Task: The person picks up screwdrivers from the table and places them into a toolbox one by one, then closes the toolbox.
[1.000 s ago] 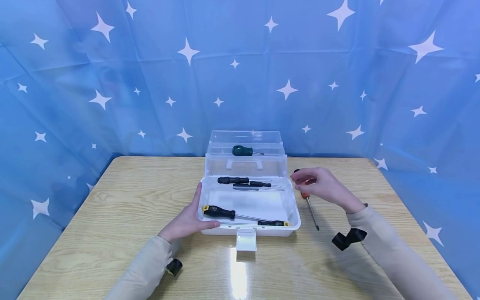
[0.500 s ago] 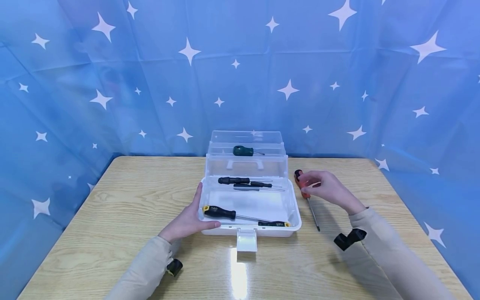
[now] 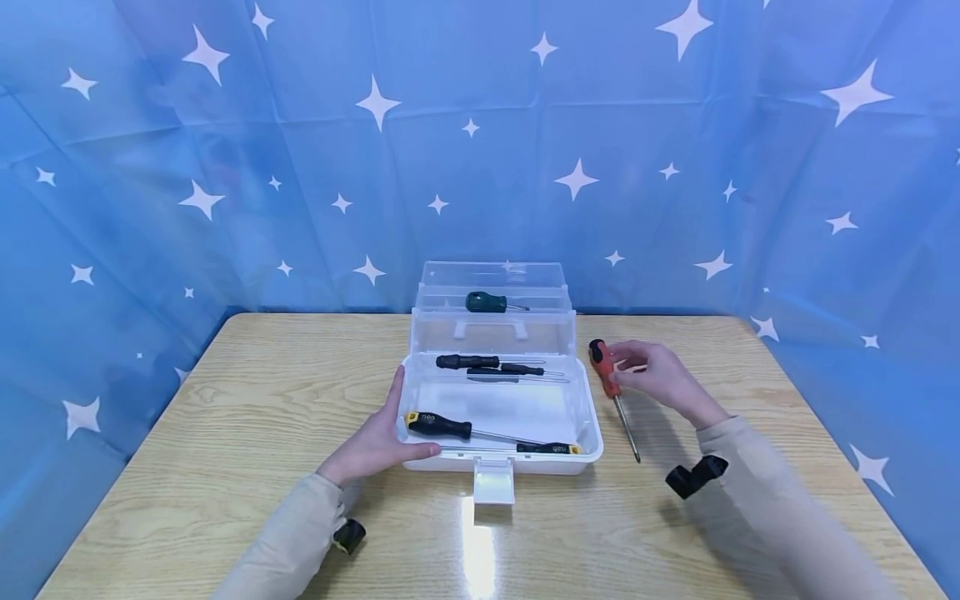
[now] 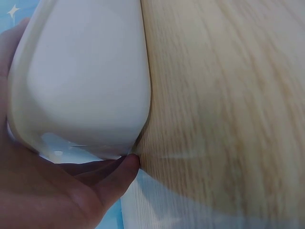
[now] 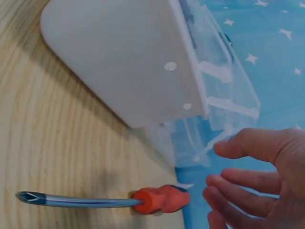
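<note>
A white toolbox with its clear lid raised [image 3: 592, 408] stands mid-table. My left hand [image 3: 375, 442] holds its front left corner, thumb over the front rim and fingers against the side, as the left wrist view shows. To the right of the box, a red and black Phillips screwdriver [image 3: 603, 371] lies on the table, tip toward me. Beside its handle is my right hand [image 3: 660, 379]; in the right wrist view the loosely bent fingers [image 5: 248, 186] are apart from it. Inside lie two black and yellow screwdrivers [image 3: 438, 425], with several slim black ones [image 3: 467, 361] behind.
A dark green stubby screwdriver [image 3: 486, 302] sits in the raised clear lid section. The box's white latch [image 3: 493, 482] hangs down in front. Wood-grain table [image 3: 247, 400] surrounds the box, and a blue star-patterned curtain [image 3: 300, 150] hangs behind.
My right hand has drawn back slightly to the right, off the red screwdriver's handle, which is now more fully visible. The left hand and the toolbox have stayed put.
</note>
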The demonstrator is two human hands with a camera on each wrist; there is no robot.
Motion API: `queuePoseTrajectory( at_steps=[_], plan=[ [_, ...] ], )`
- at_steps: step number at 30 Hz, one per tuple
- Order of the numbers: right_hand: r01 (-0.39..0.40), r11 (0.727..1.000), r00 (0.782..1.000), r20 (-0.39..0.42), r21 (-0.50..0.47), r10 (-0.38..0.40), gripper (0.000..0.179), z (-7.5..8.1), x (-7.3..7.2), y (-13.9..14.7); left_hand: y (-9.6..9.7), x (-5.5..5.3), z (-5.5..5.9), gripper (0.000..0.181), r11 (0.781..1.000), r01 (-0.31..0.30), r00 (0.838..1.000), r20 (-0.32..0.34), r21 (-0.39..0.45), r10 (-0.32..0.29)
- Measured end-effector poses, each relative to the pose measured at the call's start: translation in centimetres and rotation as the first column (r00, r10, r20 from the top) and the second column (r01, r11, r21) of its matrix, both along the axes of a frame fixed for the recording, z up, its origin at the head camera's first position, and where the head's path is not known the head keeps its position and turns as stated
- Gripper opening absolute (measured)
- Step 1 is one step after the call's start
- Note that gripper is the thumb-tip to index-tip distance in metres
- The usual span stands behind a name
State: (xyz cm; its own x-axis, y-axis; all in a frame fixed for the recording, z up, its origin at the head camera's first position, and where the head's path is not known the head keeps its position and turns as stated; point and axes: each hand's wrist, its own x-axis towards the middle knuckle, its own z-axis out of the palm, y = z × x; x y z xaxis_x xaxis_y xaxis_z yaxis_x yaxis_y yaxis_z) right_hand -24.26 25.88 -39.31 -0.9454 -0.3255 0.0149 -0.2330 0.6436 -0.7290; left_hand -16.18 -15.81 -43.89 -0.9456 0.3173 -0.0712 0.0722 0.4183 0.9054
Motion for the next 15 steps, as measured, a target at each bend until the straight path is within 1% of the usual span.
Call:
queuePoseTrajectory(
  at_steps=[4,7,12,15],
  plan=[
    [0.039,0.999,0.999,0.005,0.006,-0.039,0.047,-1.0,-0.3,0.0,0.0,0.0,0.0,0.125,1.000,0.001,1.000,-0.002,-0.001,-0.001],
    [0.070,0.997,0.998,0.008,0.028,-0.070,0.050,-1.7,-0.4,-0.1,0.0,0.0,0.0,0.125,1.000,0.002,1.000,0.002,-0.001,-0.002],
    [0.113,0.992,0.993,0.024,0.061,-0.114,0.054,-2.5,-0.5,-0.6,0.0,0.0,0.0,0.126,1.000,-0.005,1.000,0.012,-0.007,0.005],
    [0.125,0.990,0.991,0.030,0.061,-0.127,0.057,-2.9,-0.6,-0.8,-0.1,0.0,0.0,0.126,1.000,-0.009,1.000,0.011,-0.011,0.009]
  ],
)
